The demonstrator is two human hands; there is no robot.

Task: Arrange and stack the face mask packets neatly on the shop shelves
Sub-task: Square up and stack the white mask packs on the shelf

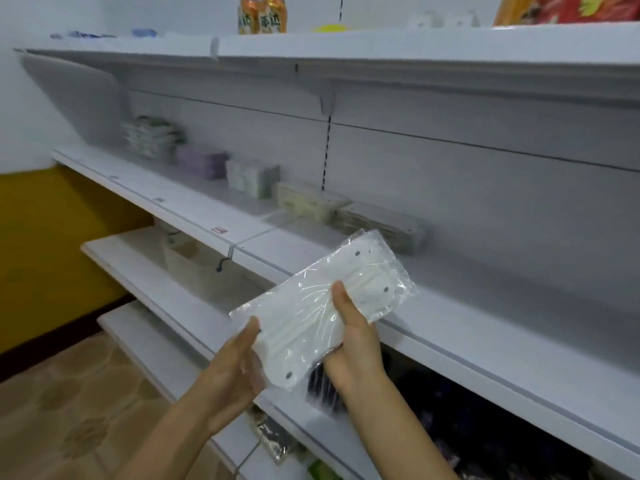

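You hold a clear plastic packet of white face masks (322, 306) in front of the middle shelf (485, 327), above its front edge. No print can be read on the packet; only a few small dark dots show through the wrap. Its long axis runs on a slant, the near end low toward your left hand (239, 365) and the far end raised up and to the right, past your right thumb.

Your left hand cups the low end, thumb laid along the packet's edge and fingers curled beneath it. Your right hand (353, 344) grips the packet's middle, thumb pressed flat on top, fingers under and out of sight.

Beyond your fingertips, at the back of the same shelf, a row of mask stacks (308, 202) runs away to the left: grey, cream, pale green, purple, then a taller greenish pile. Their labels are too blurred to read. A small red tag (219, 230) sits on the shelf lip left of your hands, unreadable.

On the top shelf (381, 46) stand two orange cans (262, 15) with Chinese characters, one reading "达". Below your wrists, dark packets (467, 420) lie on the lower shelf.
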